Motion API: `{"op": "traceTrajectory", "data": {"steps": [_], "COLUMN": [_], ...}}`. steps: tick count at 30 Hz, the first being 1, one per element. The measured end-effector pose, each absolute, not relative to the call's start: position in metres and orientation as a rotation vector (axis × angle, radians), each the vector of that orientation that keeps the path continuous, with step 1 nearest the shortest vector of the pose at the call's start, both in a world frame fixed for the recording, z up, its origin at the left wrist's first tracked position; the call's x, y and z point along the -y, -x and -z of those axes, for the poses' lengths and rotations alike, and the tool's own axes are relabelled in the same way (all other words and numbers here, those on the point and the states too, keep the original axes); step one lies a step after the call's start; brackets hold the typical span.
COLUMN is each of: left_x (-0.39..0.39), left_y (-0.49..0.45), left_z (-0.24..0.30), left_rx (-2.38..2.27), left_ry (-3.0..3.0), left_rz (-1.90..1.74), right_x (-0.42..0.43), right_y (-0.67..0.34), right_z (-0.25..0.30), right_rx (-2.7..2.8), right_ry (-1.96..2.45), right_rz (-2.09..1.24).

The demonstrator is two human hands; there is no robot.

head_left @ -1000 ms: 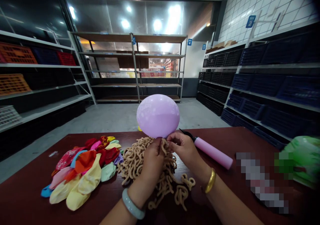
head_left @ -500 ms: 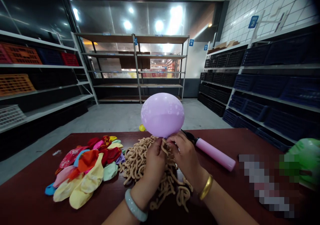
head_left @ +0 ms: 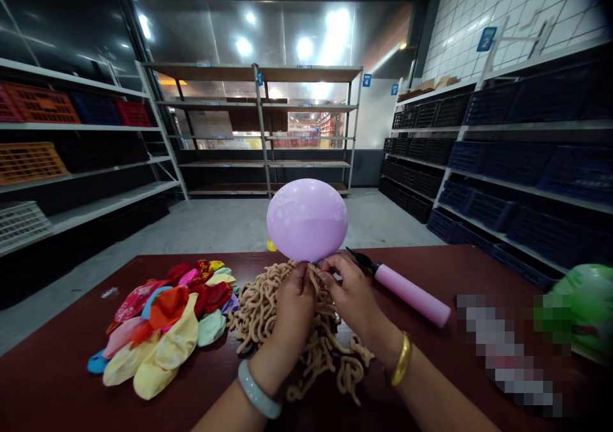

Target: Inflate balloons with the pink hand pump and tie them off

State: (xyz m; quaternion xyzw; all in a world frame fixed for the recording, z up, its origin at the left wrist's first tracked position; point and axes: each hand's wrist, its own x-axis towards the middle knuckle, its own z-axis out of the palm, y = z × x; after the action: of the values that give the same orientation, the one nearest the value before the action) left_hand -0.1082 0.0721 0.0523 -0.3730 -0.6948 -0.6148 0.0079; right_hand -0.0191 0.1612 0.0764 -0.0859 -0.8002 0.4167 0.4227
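A blown-up purple balloon (head_left: 307, 218) with pale prints stands over the far side of a tan cord pile (head_left: 261, 307). My left hand (head_left: 294, 304) is closed right under it, pinching at its neck. Just to the right, my right hand (head_left: 354, 291) is closed, thumb and forefinger pinching by a length of the tan cord that runs up to the neck. The fingertips hide the neck itself, so I cannot see whether the cord goes around it.
Limp balloons (head_left: 165, 349) in many colours lie on the dark red table (head_left: 57, 393) at left. A pink hand pump (head_left: 412, 294) lies at right, near a green bag (head_left: 582, 310) and a blurred-out patch. Racks (head_left: 261, 131) with crates stand around; something yellow (head_left: 271, 245) shows behind the balloon.
The balloon has shifted slightly left. My right hand's fingers have moved a little apart from my left thumb, and its wrist has moved slightly right.
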Motion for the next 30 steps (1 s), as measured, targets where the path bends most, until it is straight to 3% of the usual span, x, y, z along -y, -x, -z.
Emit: {"op": "traceTrajectory", "data": {"steps": [5,8,30], "left_x": [-0.072,-0.072,-0.069], "left_y": [0.104,0.103,0.112], "left_z": [-0.058,-0.057,-0.057], "left_rx": [2.173,2.118,2.18], "left_ry": [1.159,1.172,1.351], "left_rz": [2.047,2.082,1.31], "right_x": [-0.151,-0.148,-0.169], "right_y": [0.022,0.022,0.026], "right_z": [-0.077,-0.08,-0.073], "right_rx": [1.602,1.448,1.697], "right_ry": [0.302,0.324,0.54], "right_rz": [-1.806,-1.989,-1.84]}}
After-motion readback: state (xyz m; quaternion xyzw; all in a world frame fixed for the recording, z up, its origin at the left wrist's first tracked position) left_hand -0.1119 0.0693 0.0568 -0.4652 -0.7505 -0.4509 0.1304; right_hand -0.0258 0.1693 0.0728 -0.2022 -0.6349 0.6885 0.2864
